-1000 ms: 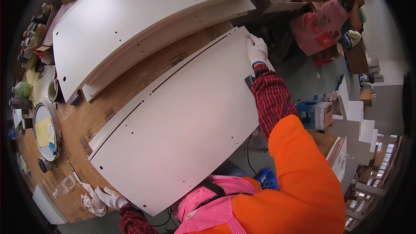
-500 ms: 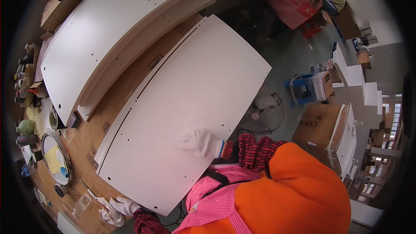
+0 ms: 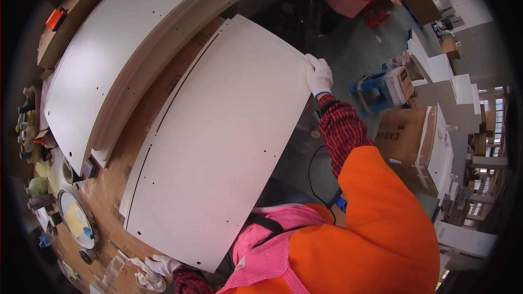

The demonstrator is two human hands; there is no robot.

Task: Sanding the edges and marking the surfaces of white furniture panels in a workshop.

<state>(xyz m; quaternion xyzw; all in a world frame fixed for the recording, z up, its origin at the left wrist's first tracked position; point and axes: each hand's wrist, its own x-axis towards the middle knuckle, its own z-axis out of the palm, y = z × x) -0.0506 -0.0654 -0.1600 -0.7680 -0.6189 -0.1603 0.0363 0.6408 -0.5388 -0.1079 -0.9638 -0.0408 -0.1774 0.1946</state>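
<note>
A large white panel (image 3: 218, 125) with small drilled holes and a dark slot along one side lies before me on a cardboard-covered table. At its far right corner is my right hand (image 3: 318, 75) in a white glove, closed on the panel's edge. Also gloved, my left hand (image 3: 163, 265) rests beside the near left end of the panel, fingers stretched toward a crumpled white cloth (image 3: 148, 279). Whether it touches the cloth or the panel's edge is hard to tell.
Curved white panels (image 3: 109, 71) are stacked on the left. Along the table's left side are a round tin lid (image 3: 76, 215), a tape roll (image 3: 66, 170) and several bottles. Right of the table stand a blue stool (image 3: 370, 90) and a cardboard box (image 3: 400, 136).
My right hand has moved from the middle of the panel's surface up to its far right corner and closed on the edge. The left hand stays near the cloth. My view has shifted slightly.
</note>
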